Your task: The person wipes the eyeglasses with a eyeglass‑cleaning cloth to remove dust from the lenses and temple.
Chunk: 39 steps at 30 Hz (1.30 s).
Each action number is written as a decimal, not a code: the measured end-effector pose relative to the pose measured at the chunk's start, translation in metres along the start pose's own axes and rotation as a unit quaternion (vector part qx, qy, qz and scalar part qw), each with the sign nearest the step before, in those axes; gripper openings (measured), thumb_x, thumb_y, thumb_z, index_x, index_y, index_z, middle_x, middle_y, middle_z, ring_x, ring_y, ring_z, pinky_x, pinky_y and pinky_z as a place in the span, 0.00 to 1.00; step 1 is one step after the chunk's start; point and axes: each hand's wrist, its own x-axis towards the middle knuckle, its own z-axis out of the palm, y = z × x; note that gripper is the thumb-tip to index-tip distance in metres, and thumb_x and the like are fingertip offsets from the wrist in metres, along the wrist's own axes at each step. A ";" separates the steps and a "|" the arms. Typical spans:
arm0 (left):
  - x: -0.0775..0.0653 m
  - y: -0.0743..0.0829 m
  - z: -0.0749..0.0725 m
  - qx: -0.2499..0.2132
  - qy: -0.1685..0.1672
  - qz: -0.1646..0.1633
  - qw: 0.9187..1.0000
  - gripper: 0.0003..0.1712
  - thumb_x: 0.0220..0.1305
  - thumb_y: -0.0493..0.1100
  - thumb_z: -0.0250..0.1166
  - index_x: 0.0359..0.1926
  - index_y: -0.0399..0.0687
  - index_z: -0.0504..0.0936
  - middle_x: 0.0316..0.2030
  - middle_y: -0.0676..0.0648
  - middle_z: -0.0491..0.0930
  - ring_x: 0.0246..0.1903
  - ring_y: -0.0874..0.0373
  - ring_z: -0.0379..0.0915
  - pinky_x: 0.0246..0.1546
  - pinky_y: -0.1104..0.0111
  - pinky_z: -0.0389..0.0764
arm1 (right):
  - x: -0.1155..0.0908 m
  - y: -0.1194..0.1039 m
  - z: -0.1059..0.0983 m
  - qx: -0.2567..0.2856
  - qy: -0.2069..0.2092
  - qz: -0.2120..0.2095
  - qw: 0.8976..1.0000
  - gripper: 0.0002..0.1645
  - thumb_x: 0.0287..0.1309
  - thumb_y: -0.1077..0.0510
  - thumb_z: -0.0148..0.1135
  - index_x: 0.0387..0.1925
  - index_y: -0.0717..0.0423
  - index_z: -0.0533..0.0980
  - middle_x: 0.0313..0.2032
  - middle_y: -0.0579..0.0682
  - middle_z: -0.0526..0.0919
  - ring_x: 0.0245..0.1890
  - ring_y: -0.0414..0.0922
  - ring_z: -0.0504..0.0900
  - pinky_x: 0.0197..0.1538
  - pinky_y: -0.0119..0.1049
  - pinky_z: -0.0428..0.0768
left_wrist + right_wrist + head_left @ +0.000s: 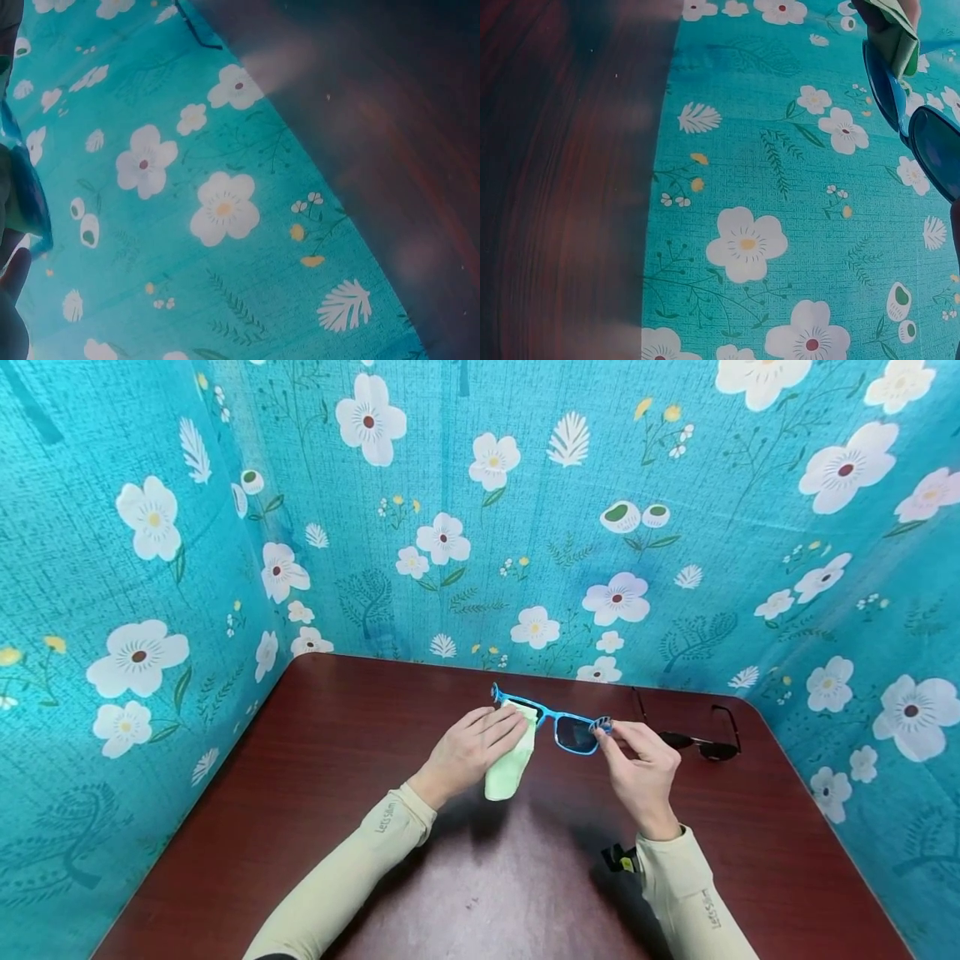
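Note:
Blue-framed sunglasses (576, 734) with dark lenses are held up above the table between both hands. My left hand (480, 745) pinches a pale green cloth (512, 770) over the lens on the left, covering most of it. With thumb and fingers, my right hand (643, 770) grips the other end of the frame near the hinge. In the right wrist view both dark lenses (939, 148) show, with the cloth (894, 37) folded at the far lens. The left wrist view catches only a sliver of the frame at its left edge.
A second pair of dark sunglasses (716, 750) lies on the dark red-brown table (337, 735) at the back right, partly behind my right hand. A small black strap with a yellow mark (624, 862) is at the right cuff. Blue floral curtains (450, 610) surround the table.

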 end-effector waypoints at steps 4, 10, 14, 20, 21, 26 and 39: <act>0.001 0.002 0.001 -0.009 -0.012 -0.013 1.000 0.20 0.63 0.36 0.50 0.56 0.42 0.70 0.55 0.45 0.68 0.57 0.54 0.60 0.56 0.62 0.59 | -0.005 0.012 0.001 -0.003 -0.005 -0.008 1.000 0.17 0.31 0.74 0.69 0.31 0.63 0.82 0.28 0.54 0.81 0.24 0.39 0.77 0.30 0.23 0.74; 0.003 0.003 -0.003 -0.020 -0.050 -0.016 0.998 0.30 0.53 0.40 0.61 0.59 0.41 0.66 0.57 0.44 0.65 0.59 0.54 0.56 0.58 0.62 0.55 | -0.005 0.010 0.000 0.017 0.005 -0.005 1.000 0.15 0.32 0.76 0.68 0.30 0.64 0.81 0.27 0.55 0.80 0.24 0.39 0.76 0.29 0.22 0.73; 0.001 0.002 -0.006 -0.017 -0.056 -0.001 0.998 0.26 0.58 0.38 0.55 0.59 0.41 0.66 0.58 0.45 0.64 0.60 0.54 0.54 0.58 0.62 0.55 | 0.000 0.000 -0.002 0.034 0.017 -0.004 0.999 0.13 0.34 0.78 0.64 0.29 0.68 0.80 0.27 0.59 0.80 0.25 0.40 0.76 0.30 0.22 0.74; -0.004 0.000 -0.009 -0.015 -0.052 0.021 0.998 0.22 0.63 0.39 0.48 0.58 0.41 0.68 0.58 0.44 0.65 0.60 0.54 0.55 0.56 0.62 0.58 | 0.006 -0.013 -0.003 0.037 0.026 -0.006 0.999 0.11 0.36 0.78 0.62 0.28 0.72 0.79 0.27 0.63 0.80 0.26 0.40 0.76 0.30 0.21 0.73; -0.004 0.000 -0.010 -0.015 -0.052 0.023 0.998 0.22 0.62 0.40 0.50 0.57 0.40 0.68 0.57 0.44 0.65 0.59 0.54 0.55 0.56 0.62 0.59 | 0.007 -0.013 -0.003 0.035 0.026 -0.007 0.999 0.10 0.37 0.78 0.62 0.28 0.71 0.80 0.27 0.63 0.80 0.26 0.40 0.76 0.30 0.21 0.73; -0.005 0.001 -0.009 -0.029 -0.045 0.016 0.998 0.25 0.57 0.40 0.57 0.57 0.40 0.69 0.57 0.44 0.66 0.59 0.54 0.57 0.56 0.62 0.59 | 0.006 -0.012 -0.005 0.026 0.032 -0.005 0.999 0.10 0.37 0.77 0.63 0.28 0.70 0.80 0.27 0.61 0.80 0.25 0.39 0.75 0.30 0.21 0.72; 0.011 0.012 -0.005 -0.061 -0.017 -0.053 0.997 0.28 0.56 0.36 0.54 0.60 0.42 0.64 0.59 0.45 0.63 0.61 0.54 0.53 0.59 0.60 0.53 | 0.005 -0.017 -0.001 0.051 0.004 -0.025 0.998 0.13 0.32 0.80 0.64 0.27 0.69 0.80 0.25 0.57 0.79 0.23 0.39 0.74 0.28 0.22 0.71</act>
